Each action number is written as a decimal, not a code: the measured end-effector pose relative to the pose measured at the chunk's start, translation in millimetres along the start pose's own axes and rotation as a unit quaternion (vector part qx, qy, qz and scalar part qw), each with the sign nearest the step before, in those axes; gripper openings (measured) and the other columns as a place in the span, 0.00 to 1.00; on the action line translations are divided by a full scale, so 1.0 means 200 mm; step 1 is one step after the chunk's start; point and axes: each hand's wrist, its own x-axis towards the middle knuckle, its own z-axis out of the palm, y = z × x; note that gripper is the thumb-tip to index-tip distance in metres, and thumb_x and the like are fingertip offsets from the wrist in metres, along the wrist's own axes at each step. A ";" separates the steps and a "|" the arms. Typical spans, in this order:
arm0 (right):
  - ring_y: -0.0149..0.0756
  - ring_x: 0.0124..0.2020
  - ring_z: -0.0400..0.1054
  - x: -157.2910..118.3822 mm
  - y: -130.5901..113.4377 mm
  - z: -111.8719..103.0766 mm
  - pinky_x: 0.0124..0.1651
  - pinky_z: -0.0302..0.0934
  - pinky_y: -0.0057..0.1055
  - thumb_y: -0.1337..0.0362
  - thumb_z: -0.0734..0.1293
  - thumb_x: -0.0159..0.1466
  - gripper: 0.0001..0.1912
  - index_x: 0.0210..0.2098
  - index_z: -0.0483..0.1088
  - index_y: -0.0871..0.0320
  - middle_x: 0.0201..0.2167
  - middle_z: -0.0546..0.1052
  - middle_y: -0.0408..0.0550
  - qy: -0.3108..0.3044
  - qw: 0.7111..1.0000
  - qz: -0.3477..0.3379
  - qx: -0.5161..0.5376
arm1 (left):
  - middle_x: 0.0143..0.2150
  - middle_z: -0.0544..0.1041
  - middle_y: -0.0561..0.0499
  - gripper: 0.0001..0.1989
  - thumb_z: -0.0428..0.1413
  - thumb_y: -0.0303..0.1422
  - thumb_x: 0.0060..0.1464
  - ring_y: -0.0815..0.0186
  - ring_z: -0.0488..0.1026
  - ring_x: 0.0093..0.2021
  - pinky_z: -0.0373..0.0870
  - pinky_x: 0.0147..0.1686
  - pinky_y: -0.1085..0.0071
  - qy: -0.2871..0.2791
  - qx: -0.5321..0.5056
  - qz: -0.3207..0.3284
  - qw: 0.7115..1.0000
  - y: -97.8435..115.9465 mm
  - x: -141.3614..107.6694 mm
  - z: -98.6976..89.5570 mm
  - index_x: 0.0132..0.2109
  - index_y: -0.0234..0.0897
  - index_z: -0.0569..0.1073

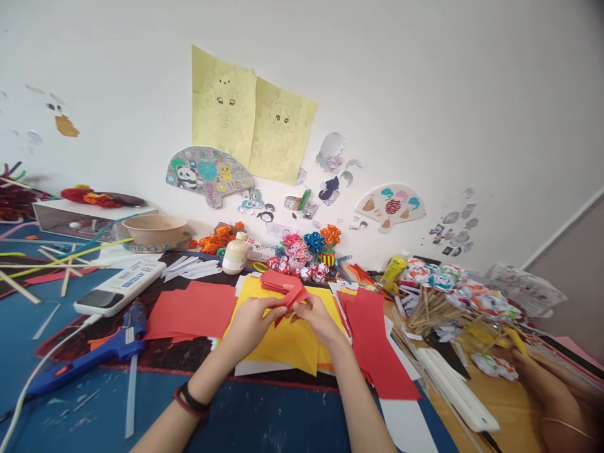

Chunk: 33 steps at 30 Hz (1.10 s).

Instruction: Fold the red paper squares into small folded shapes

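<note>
Both my hands meet over a stack of yellow paper (297,355) near the table's middle. My left hand (257,318) pinches the near left part of a folded red paper (296,293). From the other side, my right hand (316,318) grips the same folded paper between thumb and fingers. More red folded pieces (274,280) lie just behind it, partly overlapped by it. Red paper sheets (193,309) lie to the left of my hands, and a further pile of red sheets (375,343) lies to the right.
A blue glue gun (94,358) and a white power bank (120,289) with a cable lie at left. Behind stand a cream bottle (235,255) and small craft flowers (314,245). At right, another person's hand (542,371) works near a white strip (457,387).
</note>
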 end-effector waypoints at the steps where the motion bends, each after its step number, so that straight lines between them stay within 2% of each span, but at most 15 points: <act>1: 0.35 0.31 0.70 0.00 0.00 0.00 0.34 0.64 0.31 0.53 0.72 0.55 0.20 0.41 0.71 0.60 0.35 0.75 0.50 0.012 1.000 0.009 0.007 | 0.34 0.81 0.52 0.15 0.47 0.41 0.59 0.62 0.75 0.34 0.63 0.32 0.72 0.012 0.003 0.001 1.000 0.00 0.00 0.00 0.41 0.45 0.77; 5: 0.37 0.31 0.71 -0.01 -0.01 0.00 0.35 0.65 0.32 0.55 0.72 0.53 0.18 0.37 0.73 0.60 0.33 0.76 0.49 0.061 0.997 0.039 0.037 | 0.32 0.78 0.50 0.16 0.42 0.38 0.61 0.62 0.74 0.31 0.61 0.29 0.72 0.072 0.038 -0.016 0.997 -0.02 0.00 0.01 0.40 0.41 0.73; 8: 0.41 0.36 0.71 -0.01 -0.02 0.01 0.41 0.64 0.36 0.55 0.73 0.53 0.19 0.38 0.74 0.62 0.34 0.77 0.51 0.053 0.996 0.038 0.056 | 0.29 0.77 0.51 0.13 0.42 0.38 0.61 0.62 0.73 0.29 0.61 0.28 0.71 0.111 0.065 -0.048 0.991 -0.03 0.00 0.00 0.41 0.40 0.69; 11: 0.43 0.38 0.71 -0.02 -0.03 0.04 0.44 0.64 0.39 0.57 0.73 0.54 0.18 0.39 0.74 0.62 0.38 0.78 0.53 0.028 0.997 0.024 0.074 | 0.37 0.77 0.48 0.11 0.45 0.36 0.60 0.60 0.74 0.36 0.63 0.33 0.68 0.172 0.117 -0.039 0.977 -0.02 -0.01 -0.02 0.45 0.39 0.67; 13: 0.43 0.38 0.71 -0.01 -0.02 0.05 0.45 0.63 0.39 0.58 0.73 0.54 0.17 0.39 0.74 0.63 0.38 0.78 0.53 0.033 0.996 0.010 0.088 | 0.45 0.76 0.44 0.11 0.46 0.33 0.60 0.57 0.72 0.43 0.62 0.40 0.64 0.204 0.191 0.010 0.960 0.00 -0.02 -0.03 0.47 0.38 0.67; 16: 0.42 0.38 0.71 0.01 0.01 0.08 0.45 0.63 0.38 0.59 0.73 0.54 0.17 0.39 0.74 0.63 0.38 0.78 0.52 0.065 0.993 -0.002 0.102 | 0.48 0.74 0.41 0.12 0.44 0.29 0.61 0.55 0.69 0.48 0.59 0.45 0.60 0.182 0.273 0.088 0.940 0.02 -0.03 -0.01 0.47 0.37 0.69; 21: 0.41 0.38 0.71 0.02 0.02 0.12 0.42 0.63 0.35 0.58 0.74 0.51 0.19 0.39 0.74 0.62 0.39 0.78 0.52 0.096 0.989 -0.003 0.116 | 0.51 0.73 0.41 0.16 0.46 0.37 0.61 0.55 0.68 0.50 0.59 0.47 0.61 0.139 0.259 0.109 0.949 0.00 -0.03 0.05 0.53 0.37 0.67; 23: 0.41 0.37 0.71 0.02 0.01 0.13 0.41 0.63 0.34 0.58 0.74 0.51 0.19 0.39 0.74 0.61 0.38 0.78 0.51 0.088 0.988 0.003 0.123 | 0.47 0.76 0.43 0.15 0.47 0.39 0.60 0.56 0.70 0.47 0.59 0.46 0.62 0.120 0.249 0.107 0.955 0.00 -0.02 0.06 0.50 0.38 0.68; 27: 0.39 0.36 0.70 0.02 0.02 0.11 0.42 0.62 0.34 0.58 0.74 0.52 0.17 0.37 0.73 0.61 0.35 0.77 0.50 0.065 0.992 -0.002 0.106 | 0.31 0.77 0.47 0.16 0.43 0.39 0.62 0.61 0.72 0.35 0.58 0.43 0.63 0.100 0.242 0.080 0.962 0.01 -0.02 0.06 0.35 0.39 0.72; 30: 0.39 0.39 0.69 0.03 0.03 0.09 0.43 0.62 0.33 0.58 0.75 0.50 0.18 0.37 0.72 0.60 0.36 0.76 0.49 0.106 0.993 -0.023 0.046 | 0.27 0.76 0.49 0.17 0.42 0.38 0.62 0.63 0.71 0.31 0.58 0.40 0.65 0.105 0.230 0.060 0.966 0.00 -0.02 0.05 0.33 0.39 0.72; 33: 0.38 0.43 0.68 0.05 0.03 0.08 0.46 0.60 0.32 0.58 0.75 0.49 0.22 0.41 0.71 0.56 0.40 0.75 0.48 0.151 0.987 -0.051 0.001 | 0.25 0.76 0.49 0.15 0.44 0.37 0.61 0.63 0.70 0.28 0.58 0.36 0.67 0.087 0.190 0.044 0.977 -0.01 -0.01 0.04 0.33 0.39 0.73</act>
